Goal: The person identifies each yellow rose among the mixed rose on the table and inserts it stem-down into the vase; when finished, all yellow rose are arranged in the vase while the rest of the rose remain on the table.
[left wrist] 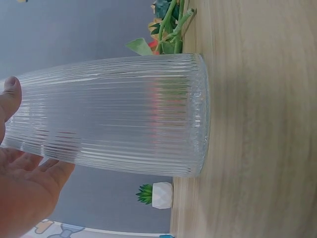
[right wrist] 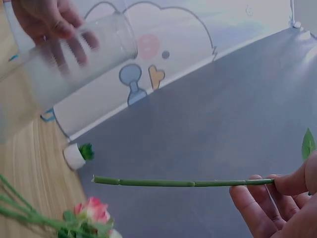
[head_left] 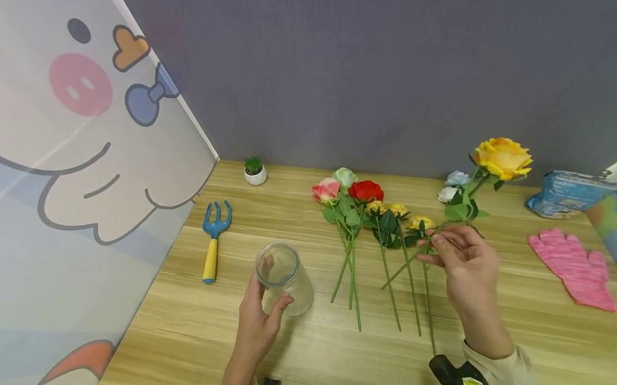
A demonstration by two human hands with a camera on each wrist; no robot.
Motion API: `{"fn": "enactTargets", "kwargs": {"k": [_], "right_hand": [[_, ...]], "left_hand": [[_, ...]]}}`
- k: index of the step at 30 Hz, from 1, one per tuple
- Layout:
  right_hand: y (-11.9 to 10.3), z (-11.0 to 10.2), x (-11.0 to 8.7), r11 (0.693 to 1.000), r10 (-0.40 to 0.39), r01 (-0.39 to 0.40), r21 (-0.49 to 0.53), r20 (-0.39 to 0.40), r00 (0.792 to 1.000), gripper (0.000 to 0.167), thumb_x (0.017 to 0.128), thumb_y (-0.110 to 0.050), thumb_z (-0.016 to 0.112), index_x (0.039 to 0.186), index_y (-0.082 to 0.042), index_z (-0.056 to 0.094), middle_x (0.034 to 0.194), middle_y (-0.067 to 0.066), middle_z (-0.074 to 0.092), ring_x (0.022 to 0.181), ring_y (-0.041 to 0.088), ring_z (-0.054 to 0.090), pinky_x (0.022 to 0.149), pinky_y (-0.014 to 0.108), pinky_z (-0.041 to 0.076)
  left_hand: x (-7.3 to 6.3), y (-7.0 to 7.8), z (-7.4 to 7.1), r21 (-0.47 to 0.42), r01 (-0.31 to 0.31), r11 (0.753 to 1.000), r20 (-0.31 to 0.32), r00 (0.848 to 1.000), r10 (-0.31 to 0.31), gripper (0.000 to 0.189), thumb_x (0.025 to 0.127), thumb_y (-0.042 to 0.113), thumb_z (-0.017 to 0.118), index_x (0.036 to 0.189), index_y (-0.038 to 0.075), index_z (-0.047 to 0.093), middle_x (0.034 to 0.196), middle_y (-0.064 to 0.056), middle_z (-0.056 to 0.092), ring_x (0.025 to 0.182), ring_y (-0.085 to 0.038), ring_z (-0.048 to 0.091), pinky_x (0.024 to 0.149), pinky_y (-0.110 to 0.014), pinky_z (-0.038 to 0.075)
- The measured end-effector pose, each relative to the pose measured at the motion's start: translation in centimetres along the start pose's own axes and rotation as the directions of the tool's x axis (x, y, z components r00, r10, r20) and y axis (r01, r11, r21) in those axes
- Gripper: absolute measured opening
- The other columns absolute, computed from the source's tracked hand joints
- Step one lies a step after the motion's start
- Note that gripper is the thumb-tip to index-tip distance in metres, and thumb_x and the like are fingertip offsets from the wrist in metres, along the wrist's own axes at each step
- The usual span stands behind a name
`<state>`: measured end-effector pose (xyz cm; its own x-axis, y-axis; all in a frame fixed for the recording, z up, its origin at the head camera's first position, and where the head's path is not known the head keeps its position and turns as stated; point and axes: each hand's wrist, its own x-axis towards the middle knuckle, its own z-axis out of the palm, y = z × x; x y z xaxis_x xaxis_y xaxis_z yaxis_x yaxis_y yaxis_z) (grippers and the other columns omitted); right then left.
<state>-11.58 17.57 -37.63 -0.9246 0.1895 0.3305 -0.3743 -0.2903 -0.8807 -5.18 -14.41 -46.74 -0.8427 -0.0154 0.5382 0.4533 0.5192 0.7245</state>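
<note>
- Right hand (head_left: 468, 265), raised at the right, pinches the stem of a large yellow rose (head_left: 503, 158) between thumb and fingers; left hand (head_left: 261, 317), at the near left, grips a ribbed glass vase (head_left: 298, 292), thumb on one side, fingers round the other.
- Desk (head_left: 352, 367): wood-patterned, running back to a grey panel (head_left: 344, 73).
- Vase: upright or nearly so, mouth upward, left of the held stem and well apart from its tip.
- Large rose: long axis slanting, bloom high at the far right, bare lower end down toward the near left, clear of the desk. Governing relation, as judged: the tip points to the vase's side, but the two axes do not line up.
- Loose flowers: pink (head_left: 326, 190), red (head_left: 366, 191) and pale green (head_left: 345, 177) blooms, their crossed stems between vase and tip; three smaller yellow roses (head_left: 422, 222) to their right. Lying flat, they appear to obstruct only low paths.
- Pink glove (head_left: 576, 267): right edge, with a blue pouch (head_left: 569, 194) beyond.
- Garden fork (head_left: 211, 260): left of the vase.
- Potted plant (head_left: 256, 176): far left.
</note>
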Motion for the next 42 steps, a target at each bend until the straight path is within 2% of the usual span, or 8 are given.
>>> {"fn": "enactTargets", "kwargs": {"k": [8, 17, 22, 27, 32, 36, 39, 42], "right_hand": [[-0.4, 2.2, 0.1, 0.998, -0.049, 0.044, 0.053, 0.099, 0.994, 0.021, 0.097, 0.022, 0.050, 0.099, 0.008, 0.065, 0.095, 0.011, 0.075, 0.083, 0.018, 0.076, 0.066, 0.030, 0.064], [-0.7, 4.1, 0.1, 0.997, -0.069, 0.064, 0.039, 0.147, 0.987, 0.018, 0.098, 0.018, 0.054, 0.102, 0.006, 0.067, 0.096, 0.010, 0.075, 0.084, 0.020, 0.076, 0.067, 0.031, 0.064], [-0.7, 5.1, 0.3, 0.992, -0.119, 0.110, 0.059, 0.189, 0.975, 0.018, 0.098, 0.017, 0.054, 0.103, 0.006, 0.067, 0.097, 0.009, 0.076, 0.084, 0.019, 0.076, 0.066, 0.032, 0.064], [-1.2, 6.3, 0.5, 0.992, -0.122, 0.113, 0.057, 0.187, 0.975, 0.022, 0.098, 0.018, 0.053, 0.100, 0.001, 0.067, 0.095, 0.006, 0.075, 0.083, 0.018, 0.075, 0.066, 0.033, 0.064], [-1.4, 7.4, 0.4, 0.983, -0.156, 0.131, 0.126, 0.218, 0.963, 0.016, 0.098, 0.016, 0.056, 0.102, 0.004, 0.067, 0.096, 0.008, 0.075, 0.083, 0.020, 0.076, 0.067, 0.032, 0.065], [-1.3, 8.1, 0.4, 0.978, -0.176, 0.142, 0.152, 0.245, 0.954, 0.014, 0.100, 0.009, 0.060, 0.103, -0.003, 0.068, 0.098, 0.004, 0.075, 0.085, 0.018, 0.075, 0.067, 0.032, 0.065], [-1.2, 8.6, 0.4, 0.973, -0.187, 0.143, 0.180, 0.258, 0.948, 0.018, 0.100, 0.008, 0.059, 0.105, -0.007, 0.067, 0.098, 0.002, 0.075, 0.085, 0.016, 0.075, 0.067, 0.033, 0.065], [-1.0, 9.1, 0.4, 0.951, -0.210, 0.134, 0.277, 0.268, 0.940, 0.017, 0.100, 0.011, 0.057, 0.107, -0.002, 0.067, 0.099, 0.005, 0.075, 0.085, 0.018, 0.075, 0.067, 0.034, 0.065]], "left_hand": [[0.0, -0.1, 0.0, -0.011, -0.011, 1.000, 0.000, 1.000, 0.011, 0.088, 0.094, 0.019, 0.075, 0.160, -0.005, 0.023, 0.150, -0.036, 0.045, 0.134, -0.057, 0.046, 0.118, -0.019, 0.028], [0.0, -0.1, 0.0, -0.023, -0.017, 1.000, -0.003, 1.000, 0.017, 0.087, 0.096, 0.025, 0.073, 0.160, -0.005, 0.023, 0.150, -0.036, 0.045, 0.134, -0.057, 0.045, 0.118, -0.019, 0.028], [0.0, 0.0, 0.0, -0.021, -0.015, 1.000, -0.005, 1.000, 0.015, 0.087, 0.094, 0.020, 0.074, 0.160, -0.006, 0.023, 0.151, -0.036, 0.044, 0.135, -0.055, 0.044, 0.118, -0.019, 0.029], [0.0, 0.0, 0.0, -0.021, -0.007, 1.000, -0.004, 1.000, 0.006, 0.086, 0.095, 0.020, 0.074, 0.160, -0.006, 0.024, 0.151, -0.036, 0.043, 0.136, -0.055, 0.044, 0.117, -0.019, 0.029], [0.0, 0.1, -0.1, -0.017, 0.009, 1.000, -0.003, 1.000, -0.009, 0.088, 0.090, 0.009, 0.078, 0.159, -0.007, 0.026, 0.151, -0.035, 0.045, 0.135, -0.053, 0.046, 0.117, -0.018, 0.030], [0.0, 0.2, -0.1, -0.012, 0.030, 0.999, -0.009, 1.000, -0.030, 0.093, 0.082, -0.004, 0.081, 0.158, -0.005, 0.028, 0.150, -0.033, 0.047, 0.134, -0.051, 0.049, 0.116, -0.015, 0.032], [0.0, 0.2, -0.1, -0.020, 0.018, 1.000, -0.010, 1.000, -0.018, 0.091, 0.084, 0.000, 0.081, 0.158, -0.005, 0.028, 0.150, -0.032, 0.047, 0.134, -0.050, 0.049, 0.116, -0.016, 0.032], [0.1, 0.0, -0.1, -0.031, -0.006, 1.000, -0.011, 1.000, 0.006, 0.088, 0.088, 0.009, 0.079, 0.158, -0.005, 0.028, 0.150, -0.032, 0.048, 0.133, -0.050, 0.051, 0.117, -0.018, 0.033]]}}
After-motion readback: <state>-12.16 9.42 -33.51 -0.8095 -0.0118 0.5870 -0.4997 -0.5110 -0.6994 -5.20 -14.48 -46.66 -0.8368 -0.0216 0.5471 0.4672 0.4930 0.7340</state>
